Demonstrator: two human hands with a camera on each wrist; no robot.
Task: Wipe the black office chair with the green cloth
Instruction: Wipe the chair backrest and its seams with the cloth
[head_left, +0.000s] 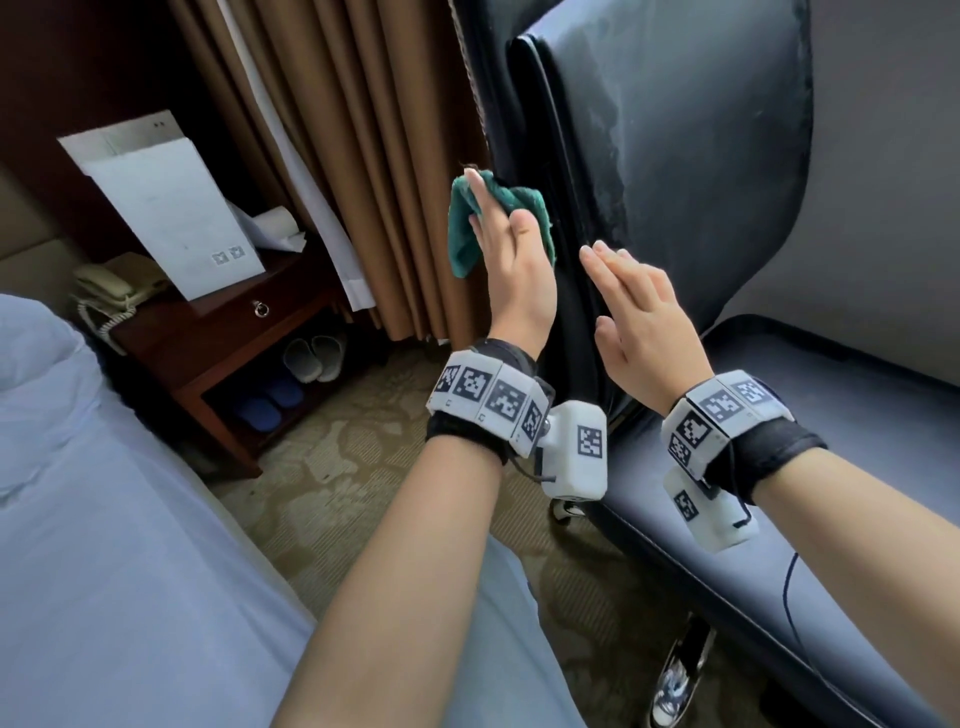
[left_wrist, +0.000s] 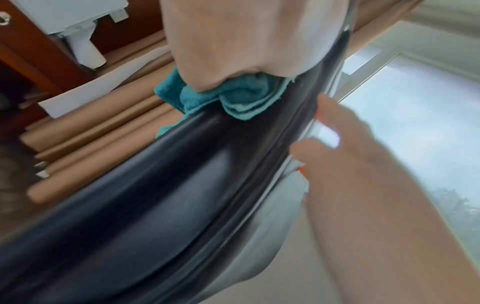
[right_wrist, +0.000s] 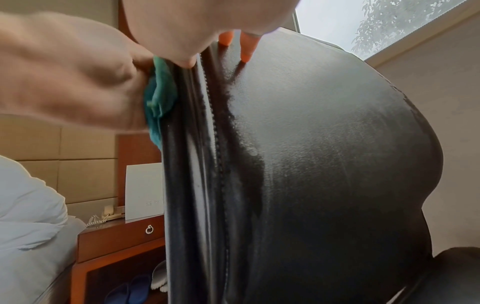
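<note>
The black office chair (head_left: 675, 156) stands on the right, backrest upright and seat (head_left: 810, 467) below. My left hand (head_left: 498, 234) presses the bunched green cloth (head_left: 465, 239) with straight fingers against the backrest's left side edge. Part of the cloth hangs loose to the left of the hand. The left wrist view shows the cloth (left_wrist: 233, 96) squeezed between palm and chair (left_wrist: 155, 185). My right hand (head_left: 623, 291) lies flat, fingers straight, on the front of the backrest near the same edge. In the right wrist view its fingertips (right_wrist: 246, 47) touch the damp-looking leather (right_wrist: 324, 164), with the cloth (right_wrist: 158, 98) beside them.
Brown curtains (head_left: 363, 156) hang just behind the chair. A wooden nightstand (head_left: 223, 332) on the left carries a white board (head_left: 176, 208) and a phone (head_left: 104, 291), with slippers (head_left: 311, 358) beneath. The bed (head_left: 104, 519) fills the lower left. Patterned carpet (head_left: 363, 467) lies between.
</note>
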